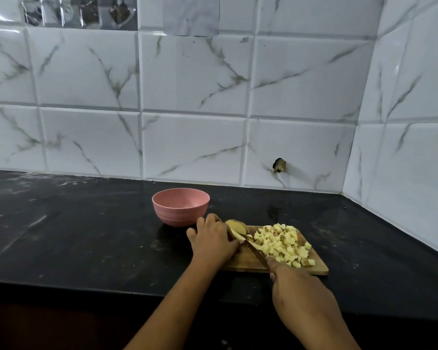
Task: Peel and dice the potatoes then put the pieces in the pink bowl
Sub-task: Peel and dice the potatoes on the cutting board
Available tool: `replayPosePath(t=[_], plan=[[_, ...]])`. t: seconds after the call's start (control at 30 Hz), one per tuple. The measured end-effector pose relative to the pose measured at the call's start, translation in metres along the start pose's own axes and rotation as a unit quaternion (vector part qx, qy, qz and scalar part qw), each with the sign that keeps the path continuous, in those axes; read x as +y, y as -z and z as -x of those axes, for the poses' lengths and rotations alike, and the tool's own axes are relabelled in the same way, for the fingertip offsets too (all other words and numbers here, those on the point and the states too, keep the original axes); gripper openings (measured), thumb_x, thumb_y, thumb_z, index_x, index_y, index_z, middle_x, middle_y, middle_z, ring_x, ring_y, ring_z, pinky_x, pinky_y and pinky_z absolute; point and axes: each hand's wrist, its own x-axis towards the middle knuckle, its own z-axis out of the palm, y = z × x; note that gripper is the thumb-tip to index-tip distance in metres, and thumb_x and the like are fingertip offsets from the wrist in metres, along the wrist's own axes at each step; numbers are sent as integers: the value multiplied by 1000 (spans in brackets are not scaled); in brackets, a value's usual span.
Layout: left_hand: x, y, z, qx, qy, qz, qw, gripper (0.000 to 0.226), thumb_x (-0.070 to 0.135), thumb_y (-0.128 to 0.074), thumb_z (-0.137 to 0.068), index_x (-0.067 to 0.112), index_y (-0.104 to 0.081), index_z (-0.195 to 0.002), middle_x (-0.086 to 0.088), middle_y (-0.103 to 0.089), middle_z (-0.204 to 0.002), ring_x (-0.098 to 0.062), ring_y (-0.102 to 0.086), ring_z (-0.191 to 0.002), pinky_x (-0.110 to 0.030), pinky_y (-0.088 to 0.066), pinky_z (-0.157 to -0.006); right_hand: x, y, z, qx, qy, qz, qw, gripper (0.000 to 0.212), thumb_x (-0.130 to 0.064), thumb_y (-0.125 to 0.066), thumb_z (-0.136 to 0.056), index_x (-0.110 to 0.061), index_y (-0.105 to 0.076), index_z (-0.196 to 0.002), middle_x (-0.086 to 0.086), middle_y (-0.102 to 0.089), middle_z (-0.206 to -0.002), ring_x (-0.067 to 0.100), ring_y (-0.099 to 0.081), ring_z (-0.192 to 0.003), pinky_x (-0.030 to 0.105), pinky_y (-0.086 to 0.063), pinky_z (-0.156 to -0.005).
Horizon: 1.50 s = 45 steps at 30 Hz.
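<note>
A wooden board lies on a black counter. On the board's left end the left hand bends its fingers over a cut potato and holds it down against the wood. Part of the potato has brown skin on it. The right hand is over the board's near edge, wrapped round the handle of a knife; the handle is hidden inside the fist. The blade slants from that hand across the middle of the board, its tip at the potato beside the left fingers. A heap of pale dice covers the board's right half, some bits with skin on. The pink bowl stands on the counter just beyond the board's far left corner, apart from the dice. A marble-look tiled wall rises behind the board.
</note>
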Motion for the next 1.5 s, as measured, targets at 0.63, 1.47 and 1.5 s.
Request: replayPosePath(t=[0.63, 1.47, 1.5], plan=[[5, 11, 15, -75, -125, -38, 989, 25, 46, -42, -95, 37, -52, -116, 8, -42, -131, -17, -32, -122, -45, -24, -99, 5, -1, -3, 46, -5, -41, 998, 58, -19, -35, -102, -36, -12, -153, -1, -55, -125, 15, -56, -108, 29, -47, -81], [-18, 12, 51, 54, 30, 163, 985, 15, 41, -68, -82, 37, -60, -95, 21, -59, -81, 6, -52, -92, -29, -24, -84, -20, -8, 1, -32, 46, 52, 997, 70, -14, -43, -99, -30, -3, -153, 4, -55, -125, 19, -57, -107, 28, -40, -71], [-18, 11, 51, 58, 30, 165, 984, 15, 40, -68, -82, 36, -60, -93, 21, -60, -80, 6, -53, -90, -29, -24, -83, -23, -9, -1, -32, 49, 65, 996, 71, -11, -43, -98, -28, -2, -154, 4, -56, -124, 20, -57, -106, 29, -40, -71]])
